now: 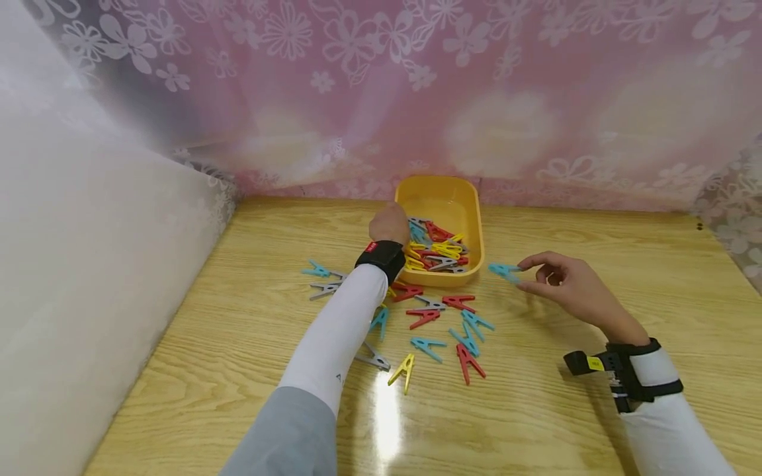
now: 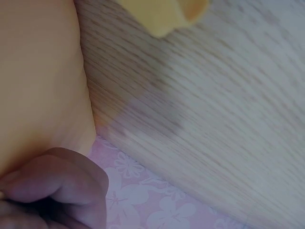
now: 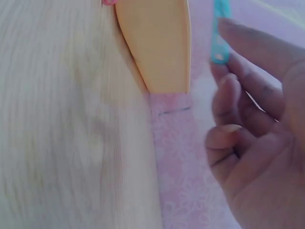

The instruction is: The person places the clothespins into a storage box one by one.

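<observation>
My left hand (image 1: 389,225) is at the left rim of a yellow plastic bin (image 1: 480,231), fingers curled at its edge; the bin hides part of its grip. In the left wrist view the curled fingers (image 2: 62,179) lie against the bin's wall (image 2: 38,86). Right of the bin, my right hand (image 1: 574,287) pinches a light blue clothespin (image 1: 505,271) between thumb and fingertips, held above the table. The right wrist view shows that clothespin (image 3: 220,43) upright at the fingertips, the other fingers curled below. Inside the bin lies a pile of clothespins (image 1: 443,250) in several colours.
Loose clothespins lie in front of the bin, among them a red one (image 1: 469,362), a yellow one (image 1: 403,372) and a blue one (image 1: 427,347). Others, including a grey one (image 1: 324,289), lie left of my left forearm. A pink flowered cloth (image 1: 357,132) hangs behind the wooden table (image 1: 238,330).
</observation>
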`<move>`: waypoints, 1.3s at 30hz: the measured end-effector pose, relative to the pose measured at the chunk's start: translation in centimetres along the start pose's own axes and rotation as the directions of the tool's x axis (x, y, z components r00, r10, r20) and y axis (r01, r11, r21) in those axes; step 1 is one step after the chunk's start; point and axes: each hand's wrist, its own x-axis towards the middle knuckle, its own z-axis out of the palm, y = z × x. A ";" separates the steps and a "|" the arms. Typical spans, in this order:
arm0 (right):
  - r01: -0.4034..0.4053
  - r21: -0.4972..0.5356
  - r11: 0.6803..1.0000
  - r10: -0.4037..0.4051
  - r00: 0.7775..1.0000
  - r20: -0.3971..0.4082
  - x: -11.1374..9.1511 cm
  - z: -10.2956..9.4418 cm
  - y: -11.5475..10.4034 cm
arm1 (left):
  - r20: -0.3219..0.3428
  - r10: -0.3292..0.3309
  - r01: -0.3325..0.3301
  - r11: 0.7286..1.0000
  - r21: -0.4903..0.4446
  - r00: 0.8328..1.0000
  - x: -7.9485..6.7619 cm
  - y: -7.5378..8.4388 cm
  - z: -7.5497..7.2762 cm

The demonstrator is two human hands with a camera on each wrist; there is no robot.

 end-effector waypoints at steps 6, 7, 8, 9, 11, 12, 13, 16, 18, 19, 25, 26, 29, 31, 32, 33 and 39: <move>-0.002 -0.020 1.000 0.000 0.992 -0.125 2.0 0.9 -0.7 | -0.014 -0.021 0.021 1.000 0.011 1.000 0.1 -0.4 0.0; -0.001 -0.023 1.000 -0.002 0.990 -0.143 2.3 1.1 -0.9 | -0.016 -0.021 0.021 1.000 0.006 1.000 0.2 -0.3 0.1; 0.001 -0.025 1.000 -0.005 0.987 -0.158 2.7 1.2 -1.0 | -0.018 -0.018 0.018 1.000 0.000 1.000 0.2 -0.3 0.1; 0.004 -0.019 1.000 -0.007 0.986 -0.167 3.1 1.4 -1.2 | -0.018 -0.016 0.016 1.000 -0.002 1.000 0.2 -0.2 0.2; -0.004 0.000 1.000 0.004 0.984 -0.178 3.8 1.8 -1.5 | -0.023 -0.017 0.017 1.000 -0.006 1.000 0.2 0.0 0.3; -0.010 0.009 1.000 0.012 0.983 -0.182 4.2 2.0 -1.6 | -0.026 -0.020 0.020 1.000 -0.008 0.999 0.2 0.1 0.4; -0.013 0.013 1.000 0.015 0.983 -0.183 4.6 2.3 -1.8 | -0.028 -0.024 0.024 1.000 -0.011 0.999 0.2 0.1 0.4; -0.006 0.022 1.000 0.010 0.982 -0.189 5.9 3.0 -2.2 | -0.040 -0.032 0.032 0.999 -0.017 0.999 0.1 0.2 0.3; 0.008 0.011 1.000 -0.006 0.983 -0.186 6.7 3.5 -2.4 | -0.041 -0.034 0.033 0.999 -0.018 0.999 0.1 0.2 0.1; 0.018 0.009 1.000 -0.016 0.984 -0.180 7.0 3.8 -2.5 | -0.038 -0.032 0.031 0.999 -0.015 0.999 0.0 0.2 0.1; 0.036 0.004 0.999 -0.035 0.986 -0.163 7.3 4.8 -2.2 | -0.004 -0.011 0.011 1.000 0.012 1.000 -0.1 -0.1 -0.1; 0.033 0.006 0.999 -0.032 0.986 -0.166 7.0 4.7 -2.1 | -0.002 -0.009 0.009 1.000 0.017 1.000 -0.1 0.0 -0.1; 0.029 -0.001 1.000 -0.028 0.985 -0.170 6.2 4.5 -1.7 | -0.006 -0.017 0.017 0.999 0.032 1.000 0.0 0.1 -0.2; 0.016 -0.008 1.000 -0.017 0.985 -0.172 5.8 4.4 -1.5 | -0.008 -0.023 0.023 0.999 0.025 1.000 0.1 0.0 -0.1; 0.006 -0.014 1.000 -0.009 0.986 -0.167 5.6 4.3 -1.5 | -0.004 -0.027 0.027 0.999 0.018 1.000 0.2 -0.1 -0.1; -0.004 -0.020 1.000 0.001 0.987 -0.160 5.4 4.2 -1.4 | -0.003 -0.026 0.026 1.000 0.014 1.000 0.2 -0.2 0.0; -0.028 -0.035 0.999 0.023 0.988 -0.150 3.4 3.4 -1.5 | 0.025 0.003 -0.003 1.000 0.007 1.000 0.6 -0.3 0.1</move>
